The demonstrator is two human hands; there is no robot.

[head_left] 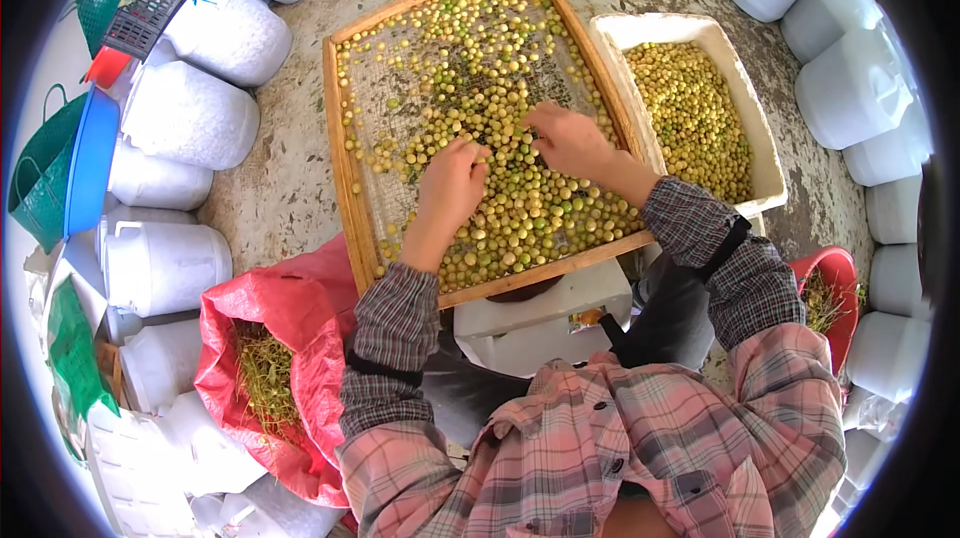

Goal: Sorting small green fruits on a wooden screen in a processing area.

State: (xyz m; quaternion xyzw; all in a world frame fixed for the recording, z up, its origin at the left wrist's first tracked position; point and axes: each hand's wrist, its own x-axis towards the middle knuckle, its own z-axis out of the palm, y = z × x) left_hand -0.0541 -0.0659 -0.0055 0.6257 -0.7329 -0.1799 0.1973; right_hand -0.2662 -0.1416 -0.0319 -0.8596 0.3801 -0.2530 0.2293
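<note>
A wood-framed mesh sieve [345, 163] lies in front of me, tilted a little in view. Small round yellow-green fruits [520, 228] cover much of its mesh, thickest in the middle and along the near side. Over the middle of the heap, my left hand [450, 188] has its fingers drawn together at the fruits. My right hand [572, 143] is beside it, farther right, with fingertips pinched just above the fruits. What either hand pinches, if anything, is too small or hidden to name.
Right of the sieve stands a white foam box [765, 200] heaped with the same fruits. A red sack [330, 368] of stems is at left, a red bucket [840, 273] at right. White containers [190, 116] line both sides; a blue tub [92, 163] leans at left. Another foam box [545, 328] stands beneath the sieve's near edge.
</note>
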